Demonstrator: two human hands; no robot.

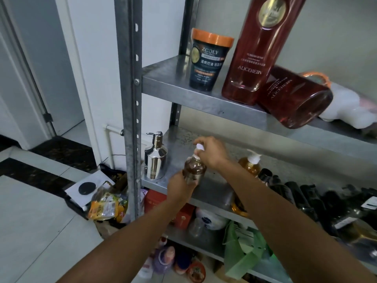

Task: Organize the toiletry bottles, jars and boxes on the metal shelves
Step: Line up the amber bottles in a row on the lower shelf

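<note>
A brown pump bottle with a white pump head stands tilted over the middle metal shelf. My left hand grips its lower body. My right hand is closed around its white pump top. Left of it stands a chrome pump dispenser. An amber pump bottle stands right of my right wrist, and several dark bottles lie further right. On the upper shelf stand an orange-lidded dark jar and a tall red bottle; another red bottle lies on its side.
The lower shelf holds red boxes, a white jar and a green bag. Bottles and jars sit on the floor under the rack. Snack packets and a white box lie by the left upright.
</note>
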